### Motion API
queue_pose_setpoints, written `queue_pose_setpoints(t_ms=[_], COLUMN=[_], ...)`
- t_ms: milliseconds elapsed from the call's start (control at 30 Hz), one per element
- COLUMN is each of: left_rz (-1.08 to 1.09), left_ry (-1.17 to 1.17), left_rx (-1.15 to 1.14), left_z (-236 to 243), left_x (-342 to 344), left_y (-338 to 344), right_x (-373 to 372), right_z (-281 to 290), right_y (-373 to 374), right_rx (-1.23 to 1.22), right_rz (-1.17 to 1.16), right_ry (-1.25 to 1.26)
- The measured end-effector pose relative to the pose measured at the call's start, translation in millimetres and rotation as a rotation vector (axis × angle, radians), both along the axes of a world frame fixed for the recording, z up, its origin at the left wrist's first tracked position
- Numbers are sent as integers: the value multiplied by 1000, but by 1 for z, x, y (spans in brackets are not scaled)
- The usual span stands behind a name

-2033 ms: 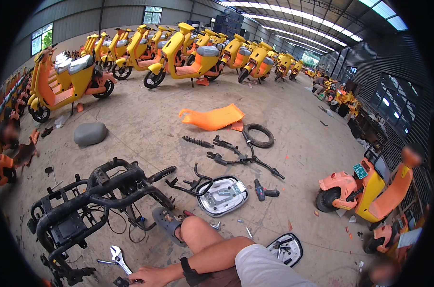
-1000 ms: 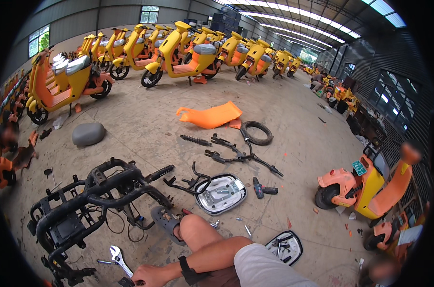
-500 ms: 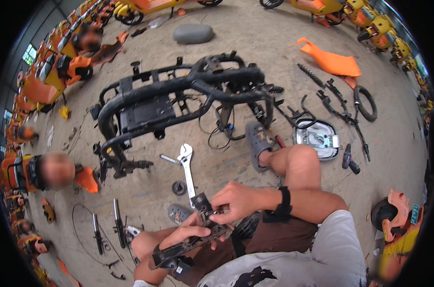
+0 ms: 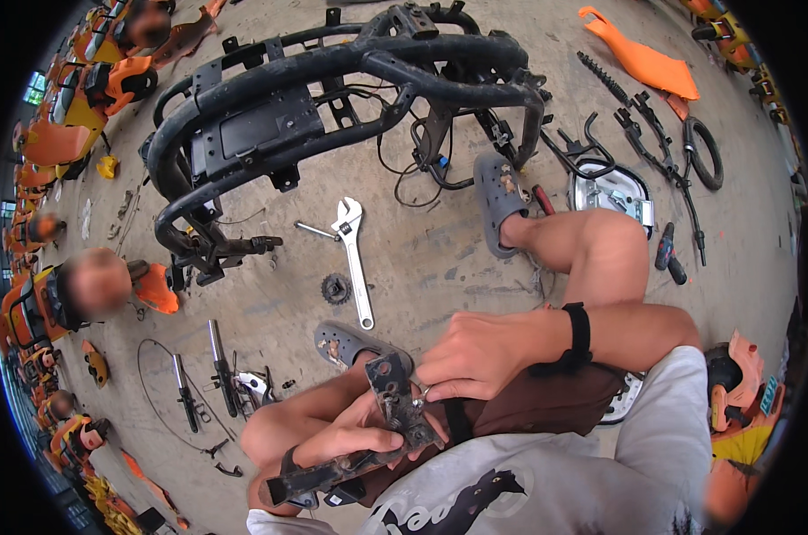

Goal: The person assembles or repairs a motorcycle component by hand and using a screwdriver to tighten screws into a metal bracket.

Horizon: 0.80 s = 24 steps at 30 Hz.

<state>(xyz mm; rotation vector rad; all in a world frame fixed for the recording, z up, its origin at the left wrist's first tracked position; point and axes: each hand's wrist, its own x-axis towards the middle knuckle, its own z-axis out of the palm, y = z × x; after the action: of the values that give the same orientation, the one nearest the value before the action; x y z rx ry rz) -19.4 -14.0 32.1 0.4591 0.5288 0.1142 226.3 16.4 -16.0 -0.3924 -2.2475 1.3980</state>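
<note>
My left hand [image 4: 361,435] is wrapped round a dirty black metal bracket [image 4: 389,382], held over my lap. The bracket has a flat plate with holes at its upper end and a long arm reaching down to the left. My right hand [image 4: 479,355] is closed, its thumb and fingertips pinched at a small silvery fastener [image 4: 418,403] on the plate's right side. Its exact kind is too small to tell. On the floor beyond my hands lie an adjustable wrench [image 4: 356,267], a slim metal tool [image 4: 316,231] and a dark toothed ring [image 4: 336,289].
A black scooter frame [image 4: 270,160] stands ahead. Fork tubes [image 4: 218,366] lie at the left. On the right are a white-rimmed shell [image 4: 613,192], a power drill [image 4: 668,253], a tyre [image 4: 709,160] and an orange panel [image 4: 640,55]. Scooters [image 4: 56,143] line the left side.
The view has shifted, so the frame sits higher in the picture and the whole wrench shows on the floor. My right hand stays at the bracket's plate; my left still holds the bracket.
</note>
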Motion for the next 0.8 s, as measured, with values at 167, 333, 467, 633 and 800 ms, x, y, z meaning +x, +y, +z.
queue_pose_setpoints(t_ms=[167, 333, 467, 633, 800], left_rz=[-4, -57, -35, 58, -35], left_ry=[24, 24, 42, 1, -1], left_rx=[99, -103, -430, -982, -1343], left_z=[-2, -3, -11, -17, -6], left_x=[-7, -22, -33, -28, -9], left_y=[-11, 12, 18, 26, 53], right_x=[-4, -22, -23, -16, -13], right_z=[-8, -9, -8, -5, -4], right_y=[5, 11, 11, 11, 8], right_rx=[172, 198, 141, 159, 181], right_rz=[72, 93, 55, 99, 190], right_ry=[-62, 26, 43, 17, 10])
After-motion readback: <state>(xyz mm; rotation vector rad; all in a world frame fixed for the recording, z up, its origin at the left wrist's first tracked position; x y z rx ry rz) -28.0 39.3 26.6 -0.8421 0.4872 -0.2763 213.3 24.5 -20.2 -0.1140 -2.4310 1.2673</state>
